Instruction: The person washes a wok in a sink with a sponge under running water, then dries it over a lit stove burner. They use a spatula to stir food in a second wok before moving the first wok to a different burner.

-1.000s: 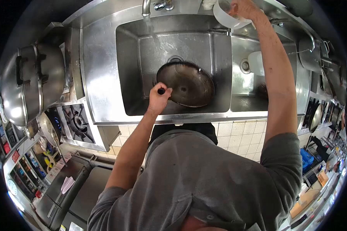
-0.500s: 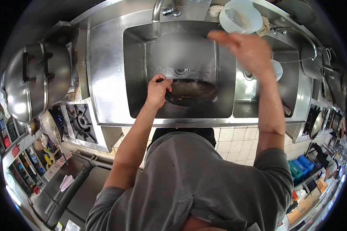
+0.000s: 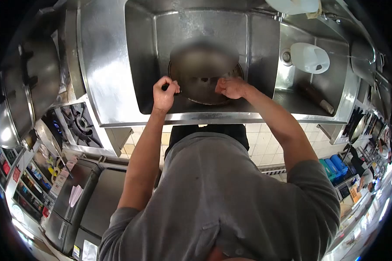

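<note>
A round dark pan (image 3: pixel 204 93) lies in the large steel sink basin, its upper part hidden by a blurred patch. My left hand (image 3: pixel 165 93) is closed around the pan's dark handle at its left side. Over the right part of the pan's inside, my right hand (image 3: pixel 232 87) is closed, its fingers pressed on something reddish-brown too small to make out.
The smaller basin on the right holds a translucent plastic jug (image 3: pixel 309 58) and a dark cylindrical object (image 3: pixel 316 98). Stove burners (image 3: pixel 83 125) stand at the left. A steel rim (image 3: pixel 204 118) runs between my body and the basin.
My right hand has come down from above the sink divider to the pan. The pan now shows its round inside instead of a narrow, tilted shape. The view has shifted.
</note>
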`<state>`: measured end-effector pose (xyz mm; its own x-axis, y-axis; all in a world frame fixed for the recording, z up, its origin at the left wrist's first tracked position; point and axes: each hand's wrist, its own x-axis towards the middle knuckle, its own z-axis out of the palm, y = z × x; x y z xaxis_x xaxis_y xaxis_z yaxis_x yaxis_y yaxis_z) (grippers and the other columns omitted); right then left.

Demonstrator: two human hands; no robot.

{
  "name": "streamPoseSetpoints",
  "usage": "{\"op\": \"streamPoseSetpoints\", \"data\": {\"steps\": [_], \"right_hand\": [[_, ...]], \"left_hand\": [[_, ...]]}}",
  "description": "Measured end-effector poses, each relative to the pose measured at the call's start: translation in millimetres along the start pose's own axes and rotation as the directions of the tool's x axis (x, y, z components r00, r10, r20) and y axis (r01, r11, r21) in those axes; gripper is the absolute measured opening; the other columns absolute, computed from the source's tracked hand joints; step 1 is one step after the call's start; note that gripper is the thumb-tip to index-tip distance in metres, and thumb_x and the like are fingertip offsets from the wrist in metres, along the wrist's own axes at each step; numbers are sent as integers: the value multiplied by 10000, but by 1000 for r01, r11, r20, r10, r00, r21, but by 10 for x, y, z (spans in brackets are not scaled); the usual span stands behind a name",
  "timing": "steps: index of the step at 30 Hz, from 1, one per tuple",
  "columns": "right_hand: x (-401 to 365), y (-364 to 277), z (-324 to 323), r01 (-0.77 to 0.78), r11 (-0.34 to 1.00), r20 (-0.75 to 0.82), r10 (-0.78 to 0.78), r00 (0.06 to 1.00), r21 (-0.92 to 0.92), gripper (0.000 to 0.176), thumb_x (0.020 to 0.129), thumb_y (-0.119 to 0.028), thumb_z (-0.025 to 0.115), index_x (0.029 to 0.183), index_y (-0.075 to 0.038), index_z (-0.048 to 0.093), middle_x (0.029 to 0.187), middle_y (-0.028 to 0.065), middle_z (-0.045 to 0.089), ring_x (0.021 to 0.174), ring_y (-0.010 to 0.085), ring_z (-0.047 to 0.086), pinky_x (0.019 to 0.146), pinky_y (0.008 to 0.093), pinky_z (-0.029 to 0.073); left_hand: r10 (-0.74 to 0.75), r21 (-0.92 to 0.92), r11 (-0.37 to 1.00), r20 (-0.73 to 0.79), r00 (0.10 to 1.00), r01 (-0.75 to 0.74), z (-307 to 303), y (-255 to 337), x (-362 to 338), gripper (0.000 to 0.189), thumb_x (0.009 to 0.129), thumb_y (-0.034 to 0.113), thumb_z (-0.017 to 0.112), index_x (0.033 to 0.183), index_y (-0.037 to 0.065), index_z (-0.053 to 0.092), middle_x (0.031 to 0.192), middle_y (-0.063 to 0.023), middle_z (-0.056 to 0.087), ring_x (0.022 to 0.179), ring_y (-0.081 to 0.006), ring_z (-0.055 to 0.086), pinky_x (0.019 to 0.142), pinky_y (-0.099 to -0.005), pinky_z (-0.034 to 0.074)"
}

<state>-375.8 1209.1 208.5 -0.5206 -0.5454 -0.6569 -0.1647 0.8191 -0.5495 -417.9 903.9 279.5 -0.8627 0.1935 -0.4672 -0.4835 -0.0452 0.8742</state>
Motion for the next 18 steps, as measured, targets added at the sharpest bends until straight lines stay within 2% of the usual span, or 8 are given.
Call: {"op": "streamPoseSetpoints", "data": {"steps": [2,3,4,8,10,13,15,18], "right_hand": [[54,-165,132,254,806,0,-301,954,535,377,1019,-274,496,1306,-71,630,1229,135,678,1163,288,624,994,375,472],[79,-474,72,54,772,73,-130,989,633,423,1030,-324,505,1326,-37,598,1262,147,670,1141,264,628,998,354,457],[-27,-883,-136,137,627,-66,-136,989,767,461,1026,-367,520,1329,-26,588,1270,162,663,1138,244,621,1000,343,449],[-266,-777,-376,-96,786,177,-18,984,611,443,1025,-418,493,1267,-94,673,1279,154,659,1194,284,608,1043,347,441],[-291,-27,-131,325,930,8,-331,944,171,363,997,-307,476,1194,-105,705,1259,116,669,1195,317,606,1009,413,482],[-38,-364,117,146,979,33,-152,988,142,343,991,-260,454,1148,-78,699,1174,154,680,1116,337,635,951,447,503],[95,-1075,-203,-32,749,12,32,999,662,337,1002,-315,492,1090,-34,654,1037,227,666,1014,353,652,868,444,509],[-43,-830,-17,68,800,-63,-37,997,597,307,1006,-287,510,1128,-53,669,1033,179,688,1030,304,661,891,402,510]], "left_hand": [[27,50,998,-9,1000,-27,4,-58,-25,192,888,-48,525,723,30,468,654,-70,560,639,-138,548,691,-321,493],[79,106,991,-9,997,-77,-2,-65,4,205,897,-38,556,716,26,484,659,-61,583,643,-115,569,632,-284,484],[87,80,993,-13,996,-85,-12,-78,-2,217,912,-17,566,717,27,484,656,-48,587,639,-103,572,620,-272,477],[118,128,985,8,993,-118,-81,-82,-19,218,910,-19,573,716,31,486,649,-46,583,636,-111,572,621,-278,478],[63,91,994,-23,998,-61,-43,-80,-9,210,900,-16,593,722,26,492,646,-45,578,635,-114,572,618,-286,474],[222,439,879,-30,975,-186,114,-13,10,197,889,-15,608,731,21,496,635,-47,566,627,-116,569,615,-292,467],[202,408,899,-61,978,-160,160,17,-14,192,885,-8,619,734,17,503,632,-49,561,615,-116,565,613,-291,462],[195,345,924,-48,980,-167,65,-72,-46,209,928,-17,572,747,33,481,647,-41,579,630,-105,565,612,-288,471]]}}
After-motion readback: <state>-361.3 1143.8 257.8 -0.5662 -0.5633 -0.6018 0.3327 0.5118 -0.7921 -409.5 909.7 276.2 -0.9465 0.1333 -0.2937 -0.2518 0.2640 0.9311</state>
